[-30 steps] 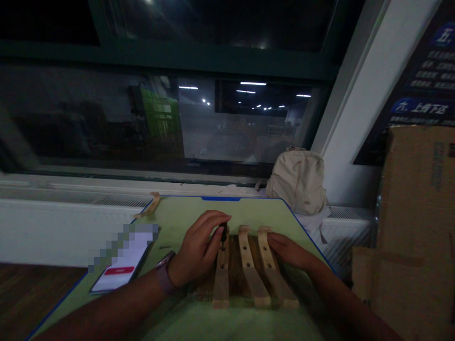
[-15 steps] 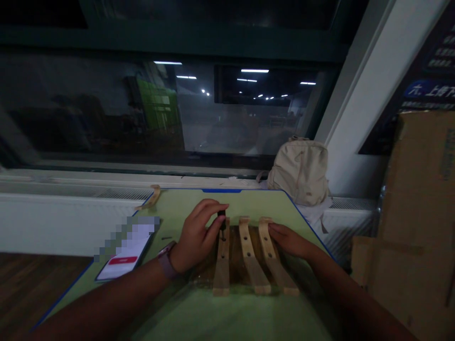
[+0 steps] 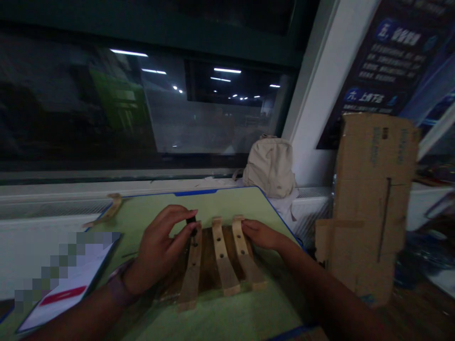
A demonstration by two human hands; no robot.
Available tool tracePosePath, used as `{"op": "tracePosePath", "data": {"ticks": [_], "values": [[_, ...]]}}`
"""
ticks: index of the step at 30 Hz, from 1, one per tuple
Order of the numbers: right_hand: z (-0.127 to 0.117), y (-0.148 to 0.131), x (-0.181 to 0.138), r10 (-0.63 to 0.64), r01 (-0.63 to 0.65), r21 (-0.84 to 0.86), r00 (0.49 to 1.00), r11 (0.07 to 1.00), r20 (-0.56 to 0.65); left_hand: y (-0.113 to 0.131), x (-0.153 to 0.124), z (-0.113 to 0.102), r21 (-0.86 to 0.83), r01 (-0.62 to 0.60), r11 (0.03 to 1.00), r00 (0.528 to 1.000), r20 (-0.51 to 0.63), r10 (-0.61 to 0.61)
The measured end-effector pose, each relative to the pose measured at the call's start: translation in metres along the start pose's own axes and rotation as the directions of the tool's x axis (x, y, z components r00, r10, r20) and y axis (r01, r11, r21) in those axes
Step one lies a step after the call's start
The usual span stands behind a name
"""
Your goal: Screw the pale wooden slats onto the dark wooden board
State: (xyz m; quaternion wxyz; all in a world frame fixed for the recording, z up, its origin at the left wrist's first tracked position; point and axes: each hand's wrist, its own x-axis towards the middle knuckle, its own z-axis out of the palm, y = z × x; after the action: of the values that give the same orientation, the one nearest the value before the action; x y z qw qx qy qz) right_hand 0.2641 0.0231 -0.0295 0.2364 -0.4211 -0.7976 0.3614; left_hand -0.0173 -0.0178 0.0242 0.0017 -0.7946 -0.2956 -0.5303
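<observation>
My left hand (image 3: 159,246) pinches a small screwdriver (image 3: 192,226) by its black handle. The shaft points down to the upper hole of the leftmost curved wooden piece (image 3: 192,279). Beside it lie a middle wooden piece (image 3: 224,270) and a right wooden piece (image 3: 249,263), each with two dark holes. All three rest across a brown, shiny slab (image 3: 206,272). My right hand (image 3: 261,234) has its fingers closed against the upper end of the right wooden piece; its thumb is hidden.
A green table (image 3: 227,317) with a blue edge carries everything. Another curved wooden piece (image 3: 110,210) lies at its back left corner, near a phone-like slab (image 3: 67,289), partly pixelated. A beige backpack (image 3: 270,166) sits behind by the window. Cardboard (image 3: 377,208) stands at the right.
The view has turned right, so the table and hands appear farther left. The screwdriver stays at the leftmost piece's upper hole, and my right hand keeps its place at the right piece.
</observation>
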Motion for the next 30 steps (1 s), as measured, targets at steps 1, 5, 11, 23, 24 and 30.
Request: {"op": "tracePosePath", "data": {"ticks": [1,5,11,23,24,30], "values": [[0.000,0.001,0.001,-0.021,0.021,-0.019,1.000,1.000,-0.002,-0.002,-0.001,0.000,-0.004,0.014,1.000,1.000,0.006,-0.014],[0.000,0.005,0.004,0.000,0.001,-0.097,1.000,0.995,0.011,-0.009,-0.006,0.002,-0.068,0.171,0.983,0.984,0.068,-0.166],[0.000,0.006,0.004,-0.022,0.023,-0.123,1.000,0.992,0.007,-0.005,0.002,-0.001,-0.103,0.074,0.992,0.997,0.031,-0.071],[0.000,0.005,0.004,0.003,-0.003,-0.085,1.000,0.996,0.004,-0.005,-0.007,0.001,-0.139,0.260,0.956,0.965,0.081,-0.251],[0.000,0.005,0.003,0.001,0.000,-0.081,1.000,0.997,0.009,-0.005,-0.006,0.002,-0.162,0.248,0.955,0.968,0.070,-0.240],[-0.001,0.003,0.001,-0.019,0.019,-0.022,1.000,1.000,-0.002,-0.007,0.001,0.000,-0.123,0.063,0.990,0.997,-0.032,-0.068]]}}
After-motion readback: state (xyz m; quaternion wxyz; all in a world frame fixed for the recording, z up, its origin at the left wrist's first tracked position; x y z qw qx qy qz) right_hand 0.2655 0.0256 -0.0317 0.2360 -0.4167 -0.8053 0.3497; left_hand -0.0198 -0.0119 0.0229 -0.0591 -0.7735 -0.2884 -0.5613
